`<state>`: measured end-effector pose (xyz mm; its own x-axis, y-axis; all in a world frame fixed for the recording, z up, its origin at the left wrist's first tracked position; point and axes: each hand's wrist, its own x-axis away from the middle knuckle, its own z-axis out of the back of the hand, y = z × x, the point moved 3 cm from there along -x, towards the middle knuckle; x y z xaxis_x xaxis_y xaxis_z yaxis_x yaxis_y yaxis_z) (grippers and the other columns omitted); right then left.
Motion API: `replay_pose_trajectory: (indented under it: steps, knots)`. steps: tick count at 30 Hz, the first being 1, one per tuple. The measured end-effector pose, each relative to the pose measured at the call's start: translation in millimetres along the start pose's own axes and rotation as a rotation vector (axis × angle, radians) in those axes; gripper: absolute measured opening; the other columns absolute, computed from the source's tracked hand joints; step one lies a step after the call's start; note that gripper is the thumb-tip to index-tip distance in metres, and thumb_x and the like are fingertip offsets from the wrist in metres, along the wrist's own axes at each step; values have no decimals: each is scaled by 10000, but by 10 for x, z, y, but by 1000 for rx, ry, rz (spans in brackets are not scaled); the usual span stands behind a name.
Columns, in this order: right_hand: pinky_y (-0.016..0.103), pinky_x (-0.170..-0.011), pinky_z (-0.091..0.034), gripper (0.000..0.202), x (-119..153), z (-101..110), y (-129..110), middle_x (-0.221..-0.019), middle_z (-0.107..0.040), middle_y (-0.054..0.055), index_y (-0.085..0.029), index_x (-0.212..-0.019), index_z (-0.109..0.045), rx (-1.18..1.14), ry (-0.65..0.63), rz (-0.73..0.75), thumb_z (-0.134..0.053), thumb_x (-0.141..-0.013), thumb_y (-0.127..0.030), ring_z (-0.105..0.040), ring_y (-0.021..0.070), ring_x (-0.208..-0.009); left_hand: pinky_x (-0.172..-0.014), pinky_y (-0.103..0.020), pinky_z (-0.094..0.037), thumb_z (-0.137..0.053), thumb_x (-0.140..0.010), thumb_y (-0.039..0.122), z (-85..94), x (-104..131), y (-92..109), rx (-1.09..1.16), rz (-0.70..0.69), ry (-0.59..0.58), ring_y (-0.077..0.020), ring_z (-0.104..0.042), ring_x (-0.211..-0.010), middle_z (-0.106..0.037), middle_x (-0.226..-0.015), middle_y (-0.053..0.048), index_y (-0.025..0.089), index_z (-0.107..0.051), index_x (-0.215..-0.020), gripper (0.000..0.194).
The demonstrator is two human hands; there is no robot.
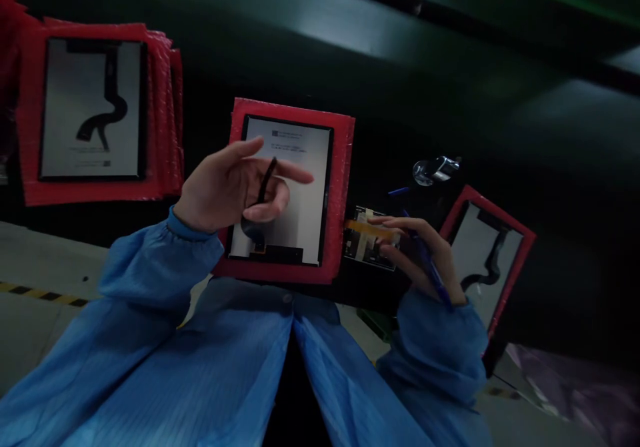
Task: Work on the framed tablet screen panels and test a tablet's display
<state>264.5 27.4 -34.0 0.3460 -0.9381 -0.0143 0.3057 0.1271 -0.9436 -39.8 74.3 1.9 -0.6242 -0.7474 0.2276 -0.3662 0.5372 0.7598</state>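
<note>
A thin black flex ribbon cable (265,181) is pinched between thumb and fingers of the left hand (235,183), above the grey rectangular display panel in a red foam frame (293,190) lying directly under that hand. A blue pen (430,270) is gripped in the right hand (417,250), whose fingertips rest on an orange strip (367,228) on a small circuit board (365,243), just right of the panel.

1 head-worn view only, looking forward and down, rolled slightly clockwise. Close range: blue sleeves (150,340) fill the bottom, dark worktable (450,100) fills the top. No second view to overlap.
</note>
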Motion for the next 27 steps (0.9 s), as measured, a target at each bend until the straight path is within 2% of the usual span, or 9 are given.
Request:
replay_pose_trajectory:
  steps: [3, 7, 11, 15, 17, 19, 21, 23, 27]
  knots:
    - [300, -799, -630, 225, -55, -91, -111, -1059, -756, 29, -280, -1074, -664, -245, -16, 13, -759, -870, -279, -745, 189, -931, -451, -223, -432, -522, -916, 460, -105, 45, -26, 72, 62, -102, -128, -477, -462, -505, -520, -36, 145, -752, -818, 402]
    - [365, -913, -629, 244, -217, -260, -152, -1095, -765, 50, -249, -1126, -661, -358, -36, -21, -737, -894, -251, -750, 206, -995, -572, -317, -535, -530, -890, 604, -117, 69, -73, -36, 146, 1, -166, -488, -513, -412, -501, -19, 180, -683, -667, 503]
    - [322, -783, -658, 171, -433, -381, -218, -982, -781, 36, -210, -1095, -692, -386, -34, 14, -686, -926, -237, -767, 172, -815, -598, -374, -528, -518, -888, 641, -95, 87, -116, -171, 160, 40, -201, -522, -533, -538, -579, -78, 211, -687, -609, 540]
    - [258, -582, -635, 210, -644, -484, -264, -913, -782, 30, -188, -1079, -712, -418, -72, -45, -713, -899, -296, -700, 117, -548, -507, -354, -474, -451, -869, 720, -159, 123, -138, -275, 217, 31, -238, -586, -540, -696, -725, -158, 188, -780, -820, 627]
    - [247, -573, -629, 230, -721, -544, -242, -874, -780, 24, -179, -1064, -714, -457, -127, -70, -734, -878, -313, -690, 112, -528, -451, -331, -417, -420, -884, 723, -231, 153, -130, -275, 272, -40, -217, -545, -479, -678, -650, -146, 176, -798, -885, 665]
    - [257, -636, -646, 253, -761, -593, -186, -877, -780, 25, -176, -1081, -705, -519, -166, -85, -736, -879, -325, -721, 123, -594, -403, -325, -337, -421, -892, 708, -286, 192, -108, -275, 314, -82, -176, -428, -390, -600, -531, -111, 178, -802, -813, 657]
    - [288, -751, -658, 315, -766, -624, -116, -936, -780, 36, -180, -1160, -678, -583, -194, -90, -736, -884, -318, -761, 147, -737, -404, -336, -290, -469, -880, 680, -300, 227, -73, -286, 274, -51, -146, -318, -366, -523, -474, -85, 185, -772, -687, 612]
    - [316, -846, -649, 374, -748, -637, -58, -995, -776, 50, -180, -1227, -648, -629, -216, -89, -739, -887, -305, -771, 169, -871, -441, -337, -289, -589, -845, 616, -290, 255, -37, -292, 142, 19, -139, -300, -405, -465, -465, -55, 196, -718, -613, 497]
    - [301, -768, -658, 315, -699, -631, -5, -972, -774, 68, -148, -1155, -667, -659, -236, -115, -733, -894, -312, -770, 163, -781, -513, -302, -314, -726, -860, 443, -294, 264, -59, -279, -71, 138, -128, -336, -475, -377, -491, 23, 219, -645, -703, 285]
